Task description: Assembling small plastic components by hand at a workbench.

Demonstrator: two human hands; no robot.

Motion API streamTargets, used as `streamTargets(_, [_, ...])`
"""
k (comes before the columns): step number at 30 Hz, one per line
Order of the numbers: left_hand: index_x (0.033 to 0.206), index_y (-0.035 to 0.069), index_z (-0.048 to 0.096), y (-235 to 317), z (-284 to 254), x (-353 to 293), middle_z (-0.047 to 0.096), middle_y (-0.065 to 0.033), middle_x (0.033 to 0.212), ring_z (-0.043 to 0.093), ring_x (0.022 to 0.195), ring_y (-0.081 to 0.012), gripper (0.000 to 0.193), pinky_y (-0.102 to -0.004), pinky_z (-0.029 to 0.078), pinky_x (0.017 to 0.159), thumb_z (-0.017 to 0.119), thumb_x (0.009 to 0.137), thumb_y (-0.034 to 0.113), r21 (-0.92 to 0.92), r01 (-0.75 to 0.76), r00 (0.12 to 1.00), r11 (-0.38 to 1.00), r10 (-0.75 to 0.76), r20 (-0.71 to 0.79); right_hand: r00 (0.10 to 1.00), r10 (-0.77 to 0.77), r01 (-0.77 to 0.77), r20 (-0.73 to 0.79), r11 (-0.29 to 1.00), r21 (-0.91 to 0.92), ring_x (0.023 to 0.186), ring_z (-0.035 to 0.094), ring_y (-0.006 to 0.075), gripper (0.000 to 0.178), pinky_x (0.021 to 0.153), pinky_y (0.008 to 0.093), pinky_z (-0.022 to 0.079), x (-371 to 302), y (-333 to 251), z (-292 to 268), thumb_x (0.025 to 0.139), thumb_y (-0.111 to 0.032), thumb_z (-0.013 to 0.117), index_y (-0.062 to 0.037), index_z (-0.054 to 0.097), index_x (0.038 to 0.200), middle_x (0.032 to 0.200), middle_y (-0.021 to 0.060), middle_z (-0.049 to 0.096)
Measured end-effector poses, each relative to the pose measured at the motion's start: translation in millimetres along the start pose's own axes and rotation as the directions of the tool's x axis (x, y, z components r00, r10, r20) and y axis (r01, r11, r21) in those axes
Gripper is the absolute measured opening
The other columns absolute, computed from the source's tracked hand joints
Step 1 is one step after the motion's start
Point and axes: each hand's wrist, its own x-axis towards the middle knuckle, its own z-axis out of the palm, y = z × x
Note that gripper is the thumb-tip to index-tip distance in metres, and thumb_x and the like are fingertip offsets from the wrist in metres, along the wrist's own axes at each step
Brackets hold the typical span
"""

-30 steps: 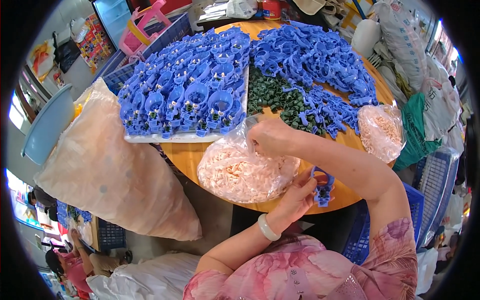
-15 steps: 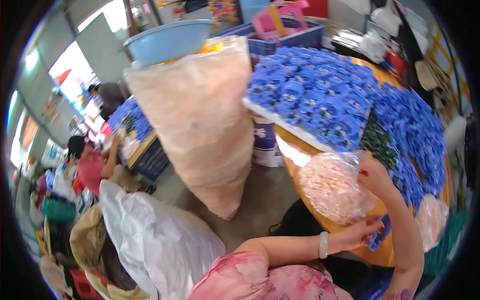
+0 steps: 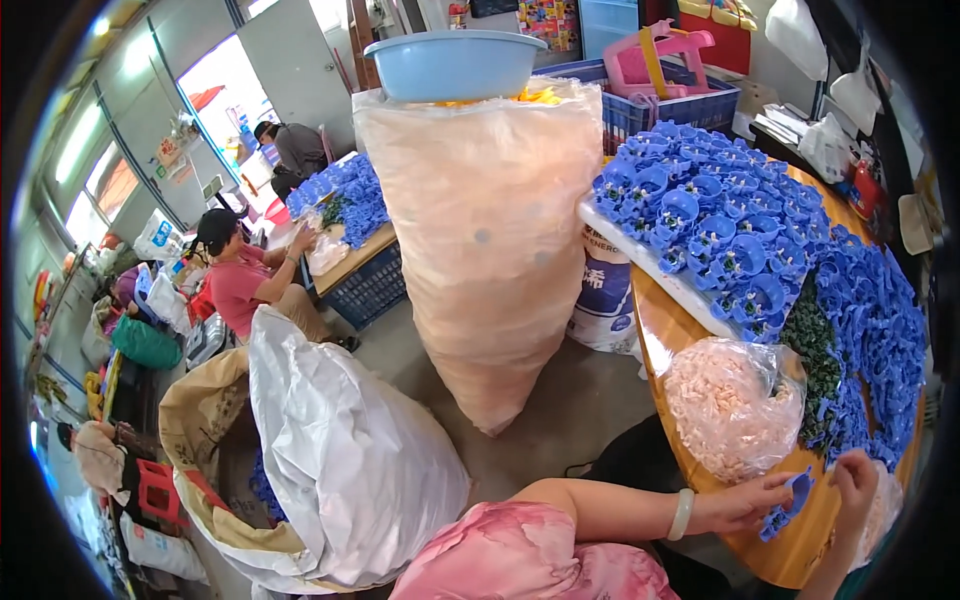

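Note:
My left hand [image 3: 750,503], below a pale bangle, pinches a blue fabric flower [image 3: 788,507] over the table's near edge. Just right of it my right hand [image 3: 856,482] is raised, its fingers closed together. Whatever they hold, if anything, is too small to make out. Beyond the left hand lies a clear plastic bag [image 3: 725,415] of small pale-pink pieces. Dark green pieces [image 3: 810,370] are heaped beside that bag. A second bag of pale pieces [image 3: 885,510] is partly behind my right hand.
Blue flowers cover a white board [image 3: 660,262] and pile along the right of the wooden table [image 3: 655,315]. A tall pinkish sack [image 3: 480,250] bears a light-blue basin [image 3: 455,68]. A white sack [image 3: 350,450] stands left. A person in pink [image 3: 240,275] sits at another table.
My right hand has drawn back from the clear bag of pale pieces to beside the left hand. The left hand still holds the blue flower. The whole view has shifted.

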Motion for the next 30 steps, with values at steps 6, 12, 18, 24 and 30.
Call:
streamTargets(6, [0.139,0.018,0.032,-8.0,0.0,0.5,0.052,0.0034,0.094,0.053,0.081,-0.0045,0.056,-0.0188,0.044,0.059,0.057,0.091,0.032,0.044,-0.046,0.995,0.998,0.050,-0.081,0.991,0.102,-0.100,-0.087,0.995,0.029,0.066,0.052,0.0085,0.006,0.059,0.0196,0.042,-48.5,50.3,-21.7,0.080,0.003,0.055,-0.0018,0.055,0.084,0.079,0.0013,0.050])
streamTargets(12, [0.138,0.015,0.035,-29.6,6.1,17.1,0.055,0.0023,0.096,0.053,0.083,-0.0061,0.053,-0.0213,0.046,0.064,0.057,0.091,0.026,0.119,-0.067,0.993,0.991,0.077,-0.087,0.978,-0.148,0.113,-0.148,0.968,-0.222,0.065,0.047,0.0106,0.007,0.058,0.0221,0.038,-92.3,34.5,-26.1,0.082,0.002,0.053,-0.0024,0.054,0.078,0.074,0.0023,0.048])
streamTargets(18, [0.128,0.007,0.045,18.5,4.8,-8.5,0.056,-0.0055,0.111,0.057,0.097,-0.0154,0.045,-0.0306,0.050,0.080,0.060,0.085,0.009,0.250,-0.114,0.957,0.962,0.174,-0.232,0.981,-0.060,0.025,-0.186,0.982,-0.185,0.065,0.055,0.0138,0.003,0.057,0.0248,0.042,-59.3,-21.9,31.2,0.079,0.000,0.061,0.0009,0.061,0.081,0.078,0.0061,0.057])
streamTargets(24, [0.141,0.012,0.027,12.4,13.0,3.0,0.047,-0.0113,0.127,0.047,0.121,-0.0309,0.073,-0.0406,0.044,0.096,0.061,0.078,-0.001,0.237,-0.122,0.983,0.964,0.150,-0.102,0.983,-0.002,-0.006,-0.181,0.999,-0.043,0.071,0.057,0.0119,0.006,0.060,0.0228,0.044,-80.1,-34.7,30.3,0.081,0.002,0.061,0.0008,0.063,0.086,0.083,0.0064,0.060])
streamTargets(30, [0.142,0.011,0.023,-0.1,11.8,0.3,0.046,-0.0118,0.129,0.043,0.124,-0.0311,0.084,-0.0419,0.041,0.099,0.066,0.072,-0.004,0.211,-0.157,0.982,0.965,0.175,-0.069,0.980,-0.122,0.079,-0.157,0.964,-0.253,0.072,0.058,0.0154,0.008,0.062,0.0249,0.045,-90.5,-31.7,37.6,0.078,0.002,0.064,-0.0008,0.064,0.086,0.081,0.0069,0.061])
